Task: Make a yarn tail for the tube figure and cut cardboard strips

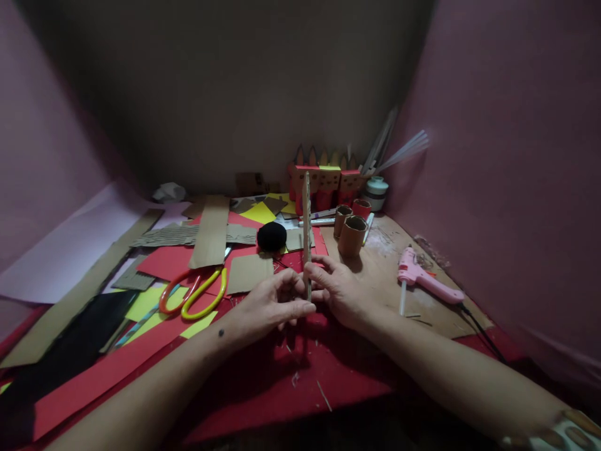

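Observation:
A narrow piece of cardboard (307,219) stands upright, edge-on to me, in the middle of the head view. My left hand (282,297) is closed at its lower end, thumb and fingers against the left side. From the right, my right hand (335,285) pinches the same piece with thumb and fingers. Just behind lies a ball of black yarn (272,237). A flat square of cardboard (250,273) rests left of the hands, beside scissors (205,294) with red and yellow handles.
Cardboard strips (211,232) and red paper (107,369) cover the left. Cardboard tubes (353,235) stand on a wooden board (380,275) at right, with a pink glue gun (425,279) and its cord. Decorated cardboard figures (323,181) and a jar (376,193) stand behind.

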Tool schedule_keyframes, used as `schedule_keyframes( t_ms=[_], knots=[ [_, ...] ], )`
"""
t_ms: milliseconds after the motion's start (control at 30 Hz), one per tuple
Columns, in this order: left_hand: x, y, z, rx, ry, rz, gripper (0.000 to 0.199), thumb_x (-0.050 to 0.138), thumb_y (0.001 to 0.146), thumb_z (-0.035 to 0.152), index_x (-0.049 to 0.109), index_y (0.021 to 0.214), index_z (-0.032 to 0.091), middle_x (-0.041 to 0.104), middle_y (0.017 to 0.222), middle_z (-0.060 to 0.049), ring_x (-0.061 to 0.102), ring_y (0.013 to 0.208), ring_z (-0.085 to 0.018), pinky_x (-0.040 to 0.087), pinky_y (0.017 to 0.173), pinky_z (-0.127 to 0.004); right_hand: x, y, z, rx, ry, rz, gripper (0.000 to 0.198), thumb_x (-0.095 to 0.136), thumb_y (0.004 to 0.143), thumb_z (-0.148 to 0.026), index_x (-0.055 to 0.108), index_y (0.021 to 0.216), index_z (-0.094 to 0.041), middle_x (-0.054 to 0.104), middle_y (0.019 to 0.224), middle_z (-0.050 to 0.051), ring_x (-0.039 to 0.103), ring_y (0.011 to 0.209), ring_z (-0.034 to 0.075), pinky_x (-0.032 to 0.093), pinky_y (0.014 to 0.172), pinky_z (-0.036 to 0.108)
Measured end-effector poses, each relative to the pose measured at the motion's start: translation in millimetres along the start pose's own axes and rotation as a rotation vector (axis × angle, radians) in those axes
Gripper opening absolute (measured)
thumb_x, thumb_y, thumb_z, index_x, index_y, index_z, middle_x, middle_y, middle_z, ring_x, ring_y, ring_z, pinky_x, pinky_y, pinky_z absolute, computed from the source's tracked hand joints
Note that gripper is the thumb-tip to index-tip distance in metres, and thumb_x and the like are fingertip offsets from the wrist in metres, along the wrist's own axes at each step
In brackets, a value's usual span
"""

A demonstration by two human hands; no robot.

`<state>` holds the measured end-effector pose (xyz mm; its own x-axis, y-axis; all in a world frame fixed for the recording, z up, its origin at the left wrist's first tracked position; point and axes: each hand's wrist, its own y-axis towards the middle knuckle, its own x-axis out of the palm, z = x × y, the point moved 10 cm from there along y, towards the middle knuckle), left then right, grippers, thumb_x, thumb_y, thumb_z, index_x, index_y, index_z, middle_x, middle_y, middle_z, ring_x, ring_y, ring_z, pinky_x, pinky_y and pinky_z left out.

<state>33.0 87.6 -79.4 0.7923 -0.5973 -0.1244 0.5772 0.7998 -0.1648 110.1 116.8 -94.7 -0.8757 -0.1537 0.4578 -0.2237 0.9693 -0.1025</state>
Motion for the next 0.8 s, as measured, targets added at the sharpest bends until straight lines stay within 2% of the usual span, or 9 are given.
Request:
schedule_keyframes(
  t_ms=[100,200,300,400,500,667,800],
  knots=[
    [-5,-1,3,0.022,0.020,0.031,0.027,0.063,0.078,0.039,0.046,0.083,0.018,0.055,0.066,0.004,0.050,0.052,-0.008,0.040,0.047,-0.020,1,-1,-1,0.003,-0.019,-0.010,0.050,0.075,0.067,-0.038,0.050,0.106,-0.017,0.058,0.072,-0.002,0.061,0.061,0.012,0.051,0.055,0.026],
    [-24,-2,15,0.092,0.036,0.182,0.025,0.057,0.081,0.041,0.050,0.086,0.017,0.055,0.059,0.005,0.050,0.048,-0.008,0.040,0.047,-0.020,3,-6,-9,-0.034,-0.186,0.005,0.058,0.075,0.067,-0.037,0.048,0.114,-0.018,0.059,0.075,-0.001,0.062,0.065,0.014,0.050,0.056,0.026],
    [-41,-5,26,0.169,0.001,0.318,0.023,0.058,0.081,0.039,0.051,0.086,0.018,0.055,0.055,0.005,0.050,0.045,-0.008,0.039,0.045,-0.020,11,-17,-27,-0.176,-0.454,0.005,0.062,0.075,0.067,-0.033,0.046,0.120,-0.019,0.064,0.090,0.003,0.063,0.084,0.017,0.051,0.071,0.029],
    [-50,-10,29,0.202,-0.027,0.401,0.022,0.059,0.081,0.039,0.053,0.080,0.017,0.057,0.055,0.004,0.049,0.044,-0.007,0.038,0.043,-0.019,22,-28,-42,-0.348,-0.604,-0.020,0.066,0.076,0.066,-0.032,0.044,0.123,-0.022,0.060,0.113,0.006,0.058,0.104,0.020,0.047,0.087,0.032],
    [-52,-14,29,0.207,-0.077,0.438,0.023,0.058,0.082,0.038,0.053,0.075,0.016,0.058,0.057,0.003,0.048,0.043,-0.006,0.037,0.041,-0.017,22,-31,-46,-0.431,-0.685,-0.005,0.069,0.078,0.064,-0.035,0.044,0.123,-0.023,0.056,0.121,0.007,0.054,0.111,0.021,0.046,0.092,0.034],
    [-53,-15,31,0.214,-0.074,0.450,0.020,0.057,0.083,0.033,0.056,0.074,0.015,0.059,0.061,0.002,0.049,0.044,-0.006,0.039,0.042,-0.017,13,-25,-42,-0.419,-0.716,0.049,0.077,0.081,0.058,-0.038,0.043,0.124,-0.022,0.055,0.121,0.008,0.054,0.111,0.024,0.045,0.094,0.039],
    [-53,-13,28,0.179,-0.057,0.433,0.019,0.056,0.082,0.030,0.054,0.070,0.016,0.059,0.058,0.003,0.048,0.040,-0.006,0.035,0.037,-0.017,12,-23,-40,-0.417,-0.735,0.048,0.080,0.081,0.058,-0.037,0.041,0.125,-0.022,0.054,0.123,0.008,0.053,0.112,0.023,0.044,0.095,0.038]
  ],
)
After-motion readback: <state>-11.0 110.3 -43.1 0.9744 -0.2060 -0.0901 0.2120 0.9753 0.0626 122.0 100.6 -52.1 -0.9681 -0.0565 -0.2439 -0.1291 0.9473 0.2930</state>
